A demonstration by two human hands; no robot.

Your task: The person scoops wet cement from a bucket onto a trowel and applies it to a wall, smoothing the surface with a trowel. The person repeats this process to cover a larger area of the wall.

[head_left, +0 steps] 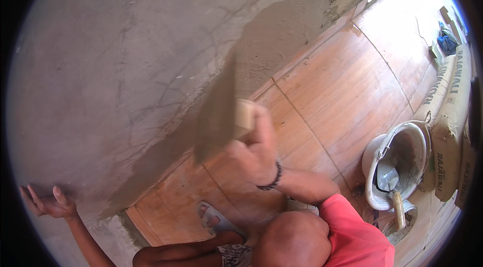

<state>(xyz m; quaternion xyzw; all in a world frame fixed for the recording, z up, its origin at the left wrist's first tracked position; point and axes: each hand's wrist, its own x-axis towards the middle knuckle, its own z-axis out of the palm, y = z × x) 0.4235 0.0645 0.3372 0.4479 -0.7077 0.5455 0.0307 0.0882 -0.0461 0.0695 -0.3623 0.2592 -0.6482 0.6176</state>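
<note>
Grey-brown and damp, the plaster (274, 28) forms a band along the foot of the wall (100, 56), running from 1 o'clock down to 7 o'clock. Near the centre, the right hand (254, 149), a dark bracelet (271, 179) at its wrist, has its fingers closed around the pale block handle (245, 117) of a flat float (215, 123). The float's blurred blade lies just beyond those fingers, toward 10 o'clock; whether it touches the wall I cannot tell. At 8 o'clock, the left hand (58, 205) stands with fingers spread wide, near the wall and well apart from the float. Toward 4 o'clock on the tiled floor (327, 96), a bucket (371, 181) holds a wooden-handled trowel (398, 209), with paper sacks (448, 131) beside it at 3 o'clock.
</note>
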